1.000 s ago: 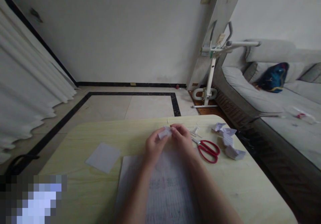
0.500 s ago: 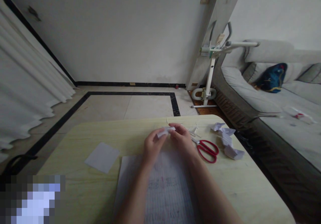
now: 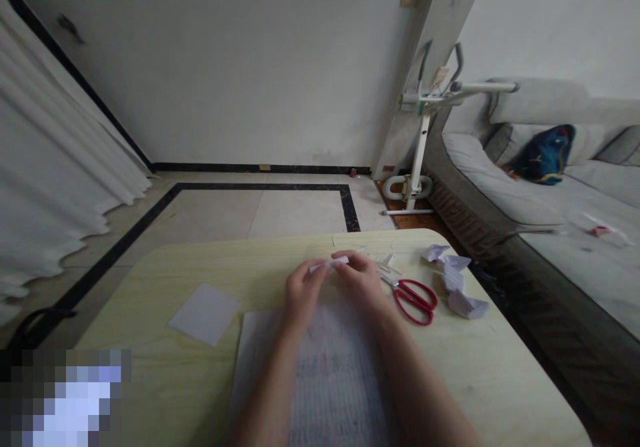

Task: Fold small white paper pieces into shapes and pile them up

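A small folded piece of white paper (image 3: pixel 340 261) is pinched between my two hands above the table's far half. My left hand (image 3: pixel 303 288) closes on its left end, and my right hand (image 3: pixel 359 277) grips the right end; the fingers hide part of it. Beneath my forearms lies a lined sheet with writing (image 3: pixel 330 373). Just right of my right hand are red-handled scissors (image 3: pixel 416 301), their blades partly hidden by that hand. Thin white paper scraps (image 3: pixel 387 262) lie beyond the scissors.
A square of white paper (image 3: pixel 204 315) lies on the left of the wooden table (image 3: pixel 150 380). Several folded paper pieces (image 3: pixel 454 279) sit at the right edge. Past the table stand an exercise machine (image 3: pixel 417 160) and a grey sofa (image 3: pixel 505 187); a white curtain (image 3: pixel 55 167) hangs left.
The folded paper now looks flatter and narrower between my fingers. Both hands have shifted slightly, with the right fingers moving a little left over the paper. The other things stay put.
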Tool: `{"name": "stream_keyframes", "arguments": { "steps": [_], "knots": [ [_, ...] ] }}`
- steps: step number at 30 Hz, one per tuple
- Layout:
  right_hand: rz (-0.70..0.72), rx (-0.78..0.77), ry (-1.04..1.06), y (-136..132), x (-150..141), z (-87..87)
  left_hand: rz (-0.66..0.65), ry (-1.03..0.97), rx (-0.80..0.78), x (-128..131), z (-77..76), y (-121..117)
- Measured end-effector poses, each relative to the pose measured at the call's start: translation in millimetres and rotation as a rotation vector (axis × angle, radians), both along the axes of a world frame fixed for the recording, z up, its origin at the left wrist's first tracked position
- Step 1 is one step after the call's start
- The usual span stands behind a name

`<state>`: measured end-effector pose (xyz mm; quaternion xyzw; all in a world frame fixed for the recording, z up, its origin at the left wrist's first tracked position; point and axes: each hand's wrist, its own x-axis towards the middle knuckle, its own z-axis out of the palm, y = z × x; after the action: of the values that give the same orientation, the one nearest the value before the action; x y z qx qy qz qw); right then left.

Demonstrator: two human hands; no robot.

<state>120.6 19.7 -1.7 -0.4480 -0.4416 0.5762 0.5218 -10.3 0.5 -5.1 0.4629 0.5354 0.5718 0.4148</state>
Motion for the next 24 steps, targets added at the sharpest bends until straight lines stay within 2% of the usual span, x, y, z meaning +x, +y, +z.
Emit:
{"name": "stream_keyframes", "arguments": {
  "steps": [9, 14, 18, 24],
  "knots": [
    [-0.063, -0.005, -0.001, -2, -5, 6.9, 0.028, -0.075, -0.059, 0, 3.2, 0],
    [-0.044, -0.013, 0.001, -1, -4, 1.6, 0.050, -0.094, -0.046, 1, 4.5, 0],
    [0.014, -0.002, -0.075, 0, -5, -2.8, 0.047, -0.089, -0.038, 1, 1.4, 1],
    [-0.026, 0.007, -0.086, -1, -7, -1.1, 0.047, -0.066, -0.034, 1, -0.4, 0]
  ]
}}
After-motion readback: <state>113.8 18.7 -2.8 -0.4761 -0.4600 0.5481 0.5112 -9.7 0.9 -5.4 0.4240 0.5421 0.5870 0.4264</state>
